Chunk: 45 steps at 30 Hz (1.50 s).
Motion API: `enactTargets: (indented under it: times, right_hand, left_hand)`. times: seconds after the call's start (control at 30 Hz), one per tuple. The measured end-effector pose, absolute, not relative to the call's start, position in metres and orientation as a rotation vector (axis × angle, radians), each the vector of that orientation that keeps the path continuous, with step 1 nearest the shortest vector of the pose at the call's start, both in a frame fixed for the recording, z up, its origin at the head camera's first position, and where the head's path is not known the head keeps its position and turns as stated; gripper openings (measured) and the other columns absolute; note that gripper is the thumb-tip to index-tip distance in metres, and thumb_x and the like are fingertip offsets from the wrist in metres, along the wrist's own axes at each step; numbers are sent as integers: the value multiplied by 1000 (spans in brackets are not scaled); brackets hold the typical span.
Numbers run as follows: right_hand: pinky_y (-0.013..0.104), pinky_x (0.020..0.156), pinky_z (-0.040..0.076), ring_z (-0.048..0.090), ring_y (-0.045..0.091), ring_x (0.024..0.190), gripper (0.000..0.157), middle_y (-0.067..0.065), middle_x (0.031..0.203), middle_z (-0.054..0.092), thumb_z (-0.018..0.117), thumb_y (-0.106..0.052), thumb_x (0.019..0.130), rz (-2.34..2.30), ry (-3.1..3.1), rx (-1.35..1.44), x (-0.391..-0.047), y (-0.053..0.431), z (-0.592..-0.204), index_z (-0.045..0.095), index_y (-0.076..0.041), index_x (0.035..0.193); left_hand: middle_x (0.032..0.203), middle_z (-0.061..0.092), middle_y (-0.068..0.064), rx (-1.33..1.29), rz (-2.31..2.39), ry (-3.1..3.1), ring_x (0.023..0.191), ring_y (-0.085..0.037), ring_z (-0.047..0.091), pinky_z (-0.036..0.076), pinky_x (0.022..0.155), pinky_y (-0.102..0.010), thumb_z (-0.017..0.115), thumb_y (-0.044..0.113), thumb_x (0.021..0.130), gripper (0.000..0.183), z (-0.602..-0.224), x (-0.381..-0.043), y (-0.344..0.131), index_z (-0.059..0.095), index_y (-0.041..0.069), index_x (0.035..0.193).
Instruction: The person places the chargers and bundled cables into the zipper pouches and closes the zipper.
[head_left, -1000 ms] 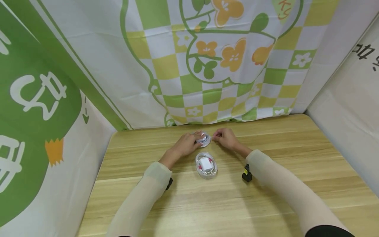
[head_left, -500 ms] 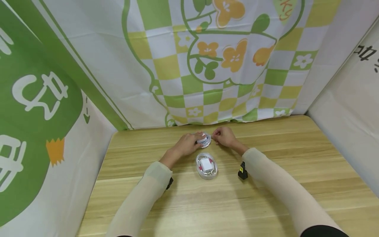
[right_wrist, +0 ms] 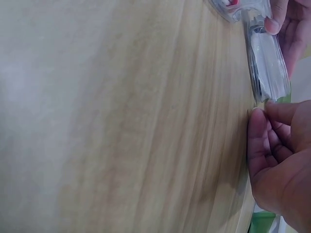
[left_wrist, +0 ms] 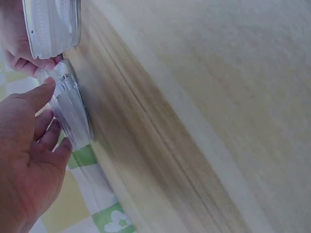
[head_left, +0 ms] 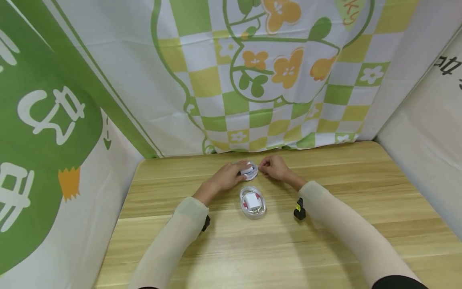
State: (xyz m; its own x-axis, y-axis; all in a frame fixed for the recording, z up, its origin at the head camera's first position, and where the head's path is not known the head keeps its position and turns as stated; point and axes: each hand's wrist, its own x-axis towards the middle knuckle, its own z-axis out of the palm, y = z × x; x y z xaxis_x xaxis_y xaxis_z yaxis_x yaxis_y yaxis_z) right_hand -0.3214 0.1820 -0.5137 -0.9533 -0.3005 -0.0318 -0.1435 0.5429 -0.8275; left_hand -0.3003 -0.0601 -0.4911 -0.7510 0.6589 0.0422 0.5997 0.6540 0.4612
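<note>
A small clear round plastic case (head_left: 254, 171) with a white charger plug in it lies near the table's back edge. My left hand (head_left: 228, 176) grips its left side, thumb on one face and fingers round the rim in the left wrist view. On the opposite side my right hand (head_left: 277, 168) has thumb and forefinger pinched together at the case's edge; the bit between those fingertips (right_wrist: 257, 115) is too small to make out. Nearer me lies a second clear round case (head_left: 242, 208), holding a white plug (head_left: 252, 200), a coiled cable and red bits.
The wooden table (head_left: 325, 249) meets a patterned cloth (head_left: 252, 128) just behind the far case. Cloth walls stand at left and right. A black camera (head_left: 299, 209) hangs below the right wrist, another (head_left: 206, 223) below the left.
The right wrist has shifted and turned slightly while its fingertips stay at the case's edge. The left hand keeps its grip. Both cases lie where they were.
</note>
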Motion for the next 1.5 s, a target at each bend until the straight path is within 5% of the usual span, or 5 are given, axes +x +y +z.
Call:
enactTargets:
  times: [0.4,0.7,0.93,1.13,1.5]
  right_hand:
    - [18,60,47,56,5,64,6,6,74,69,74,-1,95,-1293,2663,-581,-311,183,-515,75,3,90]
    - [20,67,49,60,4,70,7,5,80,76,79,-5,93,-1273,2647,-725,-305,176,-515,78,0,89]
    - [20,67,49,60,3,70,6,2,79,76,81,-7,93,-1283,2660,-731,-302,174,-517,79,-2,88]
    - [20,66,48,60,4,70,6,4,80,77,82,-8,92,-1300,2634,-751,-301,174,-519,80,-3,89]
    - [21,69,49,61,5,72,6,4,82,78,81,-6,93,-1279,2636,-751,-301,177,-516,79,-1,89]
  left_hand:
    - [159,49,-21,1026,575,2825,150,-36,44,34,125,-46,66,5,102,47,-488,-304,-67,57,-3,147]
    - [158,52,-20,961,523,2855,139,-41,56,45,118,-47,73,35,101,56,-484,-300,-60,63,-2,143]
    - [140,66,-15,940,450,2924,111,-33,70,58,94,-46,77,37,98,37,-485,-302,-49,74,3,113]
    - [112,72,-8,958,416,2980,85,-24,68,57,75,-43,84,35,93,31,-487,-303,-45,74,5,94]
    - [94,68,-3,1019,370,2997,76,-22,61,55,73,-42,85,32,92,32,-490,-307,-45,67,11,74]
